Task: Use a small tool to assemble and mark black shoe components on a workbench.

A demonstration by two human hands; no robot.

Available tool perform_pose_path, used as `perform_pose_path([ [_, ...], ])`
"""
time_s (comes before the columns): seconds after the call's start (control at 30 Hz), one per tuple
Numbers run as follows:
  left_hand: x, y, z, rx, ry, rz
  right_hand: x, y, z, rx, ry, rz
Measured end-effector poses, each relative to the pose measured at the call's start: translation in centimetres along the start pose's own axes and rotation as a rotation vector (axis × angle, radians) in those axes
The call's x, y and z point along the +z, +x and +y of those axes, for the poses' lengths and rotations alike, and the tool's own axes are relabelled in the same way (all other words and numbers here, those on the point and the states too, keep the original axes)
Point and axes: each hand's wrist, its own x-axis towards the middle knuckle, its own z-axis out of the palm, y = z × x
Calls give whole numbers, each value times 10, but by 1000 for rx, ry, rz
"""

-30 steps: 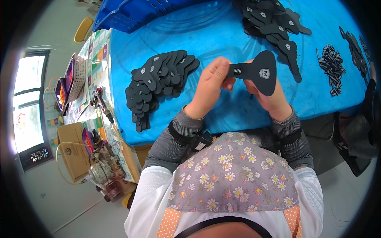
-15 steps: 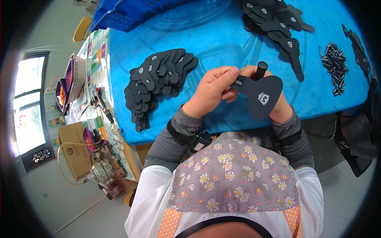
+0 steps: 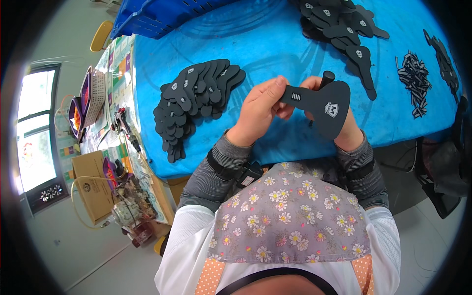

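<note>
A flat dark grey piece (image 3: 322,112) hangs in front of me, one end broad and rounded with a pale badge, the other a narrow tab with a small striped patch. My left hand (image 3: 258,112) pinches the tab's end between thumb and fingers. Behind the broad end, my right hand (image 3: 349,132) is closed around a tool with a black round handle (image 3: 328,76). A thin dark tip shows below the piece's neck; the rest of the tool, and much of the right hand, is hidden by the piece.
A blue-covered table (image 3: 275,54) carries an overlapping pile of similar grey pieces (image 3: 196,91) at left and another pile (image 3: 344,32) at far right. Small dark striped bits (image 3: 414,83) lie heaped farther right, near long dark strips (image 3: 445,66). A blue crate (image 3: 162,19) stands at the back.
The grey piece has tilted, its tab now pointing more to the left and its striped patch fully exposed. My left hand has shifted slightly left. The tool's handle has moved slightly up and right.
</note>
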Motion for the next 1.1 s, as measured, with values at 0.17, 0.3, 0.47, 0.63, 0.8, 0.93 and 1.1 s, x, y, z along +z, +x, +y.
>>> perform_pose_path([
  [0.17, 8, 7, 2, 700, 797, 270, -8, 0, 8, -77, -101, 98],
  [0.3, 5, 7, 2, 729, 1109, 45, -6, 1, 3, -33, 30, 69],
  [0.47, 2, 7, -3, 360, 810, 165, -5, 0, 5, 74, 251, 199],
  [0.63, 8, 6, -5, 293, 491, 394, -15, 3, 3, 44, 387, -46],
  [0.8, -2, 11, 4, 941, 1194, 276, 3, 2, 5, -488, -205, 121],
  [0.93, 1, 15, -6, 916, 862, 566, 10, -4, -4, -958, -1102, 76],
  [1.1, -3, -1, -1, 377, 408, 301, 14, -8, -5, -1036, -1296, 192],
])
